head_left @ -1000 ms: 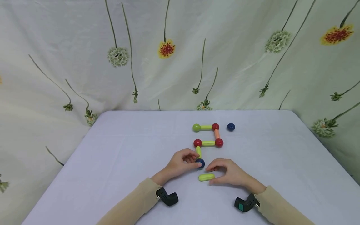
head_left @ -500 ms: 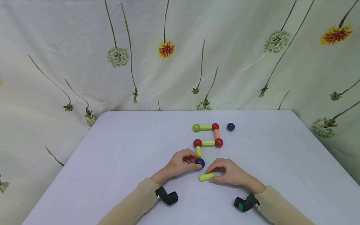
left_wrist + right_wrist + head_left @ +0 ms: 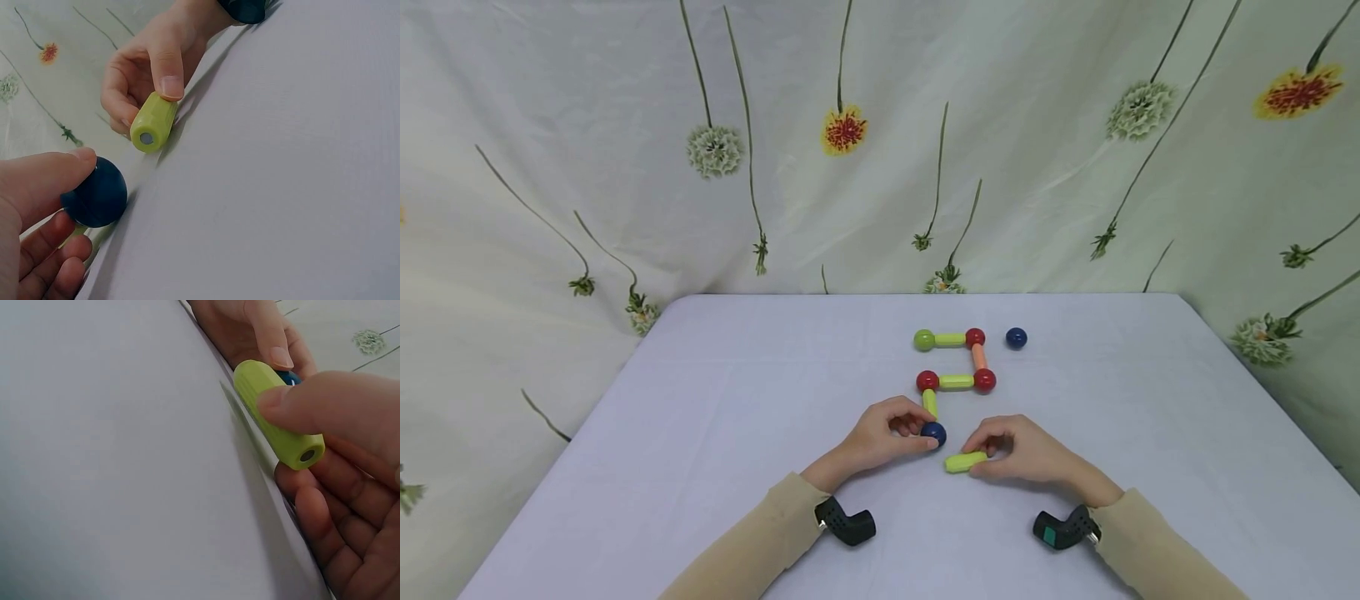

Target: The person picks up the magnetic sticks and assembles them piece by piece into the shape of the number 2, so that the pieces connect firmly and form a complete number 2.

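Note:
My left hand [image 3: 887, 432] holds a dark blue ball [image 3: 933, 434] between thumb and fingers at the near end of a zigzag chain. A yellow-green rod [image 3: 930, 403] runs from that ball up to a red ball [image 3: 927, 381]. In my right hand [image 3: 1022, 450] a loose yellow-green magnetic rod [image 3: 965, 462] is pinched by thumb and fingers, just right of and nearer than the blue ball, apart from it. A round grey magnet shows in the rod's end in the left wrist view. In the right wrist view the rod [image 3: 275, 412] mostly hides the blue ball.
The chain continues through another yellow-green rod [image 3: 957, 382], a red ball [image 3: 984, 381], an orange rod [image 3: 979, 357], a far red ball [image 3: 975, 337] and a rod ending at a green ball [image 3: 923, 340]. A separate blue ball [image 3: 1017, 337] lies to the right. A flowered cloth hangs behind the table.
My right hand has gripped the loose yellow-green rod and moved it right and slightly away from me. The left hand stays at the blue ball.

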The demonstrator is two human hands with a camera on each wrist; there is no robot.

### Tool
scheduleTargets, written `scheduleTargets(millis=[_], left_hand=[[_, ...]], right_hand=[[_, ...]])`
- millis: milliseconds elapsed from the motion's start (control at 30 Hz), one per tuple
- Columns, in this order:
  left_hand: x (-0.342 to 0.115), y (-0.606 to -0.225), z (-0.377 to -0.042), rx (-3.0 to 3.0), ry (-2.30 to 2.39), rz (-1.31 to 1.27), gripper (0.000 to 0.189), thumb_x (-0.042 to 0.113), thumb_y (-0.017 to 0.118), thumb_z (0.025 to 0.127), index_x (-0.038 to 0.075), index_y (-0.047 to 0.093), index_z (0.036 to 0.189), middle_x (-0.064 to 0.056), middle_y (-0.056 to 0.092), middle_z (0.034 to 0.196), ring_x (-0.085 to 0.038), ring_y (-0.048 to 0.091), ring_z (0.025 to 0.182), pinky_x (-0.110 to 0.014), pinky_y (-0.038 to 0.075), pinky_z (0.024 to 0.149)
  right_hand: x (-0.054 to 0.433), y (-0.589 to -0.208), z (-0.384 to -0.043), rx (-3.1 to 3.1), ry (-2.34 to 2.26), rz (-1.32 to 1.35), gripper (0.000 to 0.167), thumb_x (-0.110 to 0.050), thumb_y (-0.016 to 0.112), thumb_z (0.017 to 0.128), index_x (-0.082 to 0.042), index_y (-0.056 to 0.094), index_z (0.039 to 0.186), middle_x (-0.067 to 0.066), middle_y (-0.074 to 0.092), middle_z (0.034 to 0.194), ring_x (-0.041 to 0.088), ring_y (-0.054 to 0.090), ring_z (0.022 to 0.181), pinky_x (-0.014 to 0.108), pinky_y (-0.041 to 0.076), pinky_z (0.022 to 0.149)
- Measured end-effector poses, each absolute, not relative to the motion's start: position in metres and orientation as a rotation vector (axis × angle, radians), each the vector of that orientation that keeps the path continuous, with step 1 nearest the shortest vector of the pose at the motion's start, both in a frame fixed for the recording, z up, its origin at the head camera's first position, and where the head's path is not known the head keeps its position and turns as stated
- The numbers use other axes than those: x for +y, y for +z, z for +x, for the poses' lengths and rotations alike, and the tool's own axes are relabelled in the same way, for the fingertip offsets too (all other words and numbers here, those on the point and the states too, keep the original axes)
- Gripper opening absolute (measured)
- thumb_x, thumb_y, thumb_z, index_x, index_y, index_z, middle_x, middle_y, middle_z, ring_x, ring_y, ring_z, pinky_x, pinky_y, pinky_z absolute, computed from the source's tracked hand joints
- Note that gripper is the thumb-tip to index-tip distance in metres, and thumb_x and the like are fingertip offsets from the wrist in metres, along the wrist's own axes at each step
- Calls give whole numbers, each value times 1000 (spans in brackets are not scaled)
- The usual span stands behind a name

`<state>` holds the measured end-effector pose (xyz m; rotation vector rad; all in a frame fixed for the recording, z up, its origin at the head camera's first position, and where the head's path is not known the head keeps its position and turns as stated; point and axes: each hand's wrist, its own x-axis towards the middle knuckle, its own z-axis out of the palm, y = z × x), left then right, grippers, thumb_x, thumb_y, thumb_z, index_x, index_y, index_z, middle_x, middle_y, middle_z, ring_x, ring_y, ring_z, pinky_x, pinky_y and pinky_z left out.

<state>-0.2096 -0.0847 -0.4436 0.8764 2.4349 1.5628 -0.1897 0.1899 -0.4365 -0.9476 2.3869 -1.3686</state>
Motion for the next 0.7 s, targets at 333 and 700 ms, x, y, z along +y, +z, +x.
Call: scheduleTargets(millis=[333, 700], left_hand=[[-83, -444, -210, 2435, 1554, 877, 28, 16, 81, 88, 2, 74, 111, -7, 67, 97, -7, 56, 86, -19, 48, 77], [-84, -444, -210, 2429, 1555, 862, 29, 17, 82, 88, 2, 74, 111, -7, 67, 98, -9, 57, 87, -20, 48, 78]], right_hand=[[199, -437, -194, 2373, -1371, -916, 20, -12, 79, 89, -4, 76, 107, 8, 75, 101, 8, 60, 82, 21, 51, 76], [202, -437, -196, 2378, -1394, -886, 20, -10, 78, 90, -2, 76, 108, 10, 74, 100, 8, 59, 82, 20, 50, 75]])
